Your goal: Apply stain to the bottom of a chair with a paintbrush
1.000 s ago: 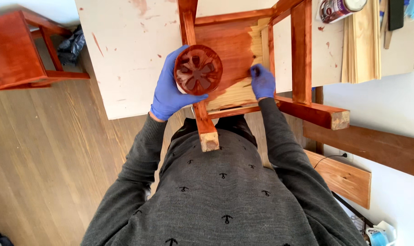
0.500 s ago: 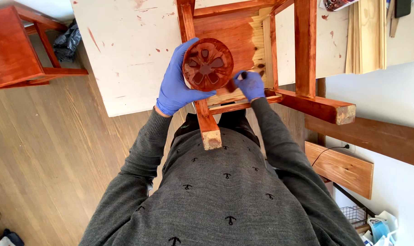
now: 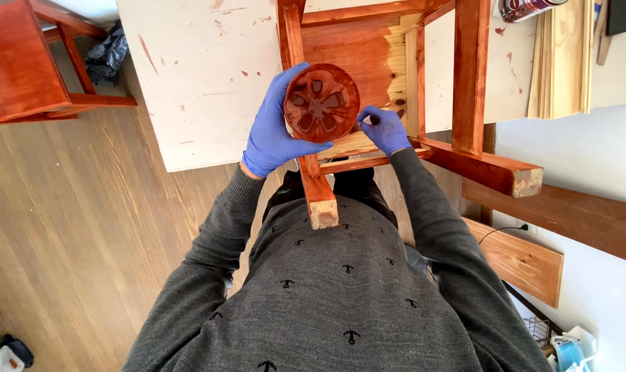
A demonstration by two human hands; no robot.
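At the far left a finished red-brown stool stands on the wooden floor, with a black bag behind its legs. Next comes a white board serving as a work surface, marked with reddish stain streaks and drips. On its right part lies an upturned wooden stool, its legs pointing toward the camera; 1 leg runs down past the person's chest, another thicker leg sticks out to the right. The left hand, in a blue glove, holds a round stain-covered container from the side and beneath, fingers curled around its rim and thumb across the lower edge; the container sits just above the near leg and in front of the stool's seat underside. Just beside it, the right hand, also blue-gloved, has its fingertips pressed together in a pinch against the pale, partly stained wood; what they pinch is too small to tell. The person wears a grey sweater with small dark marks. Further right, pale wooden slats lie stacked on the board, a can at the top edge, and 2 loose planks lean near the white wall.
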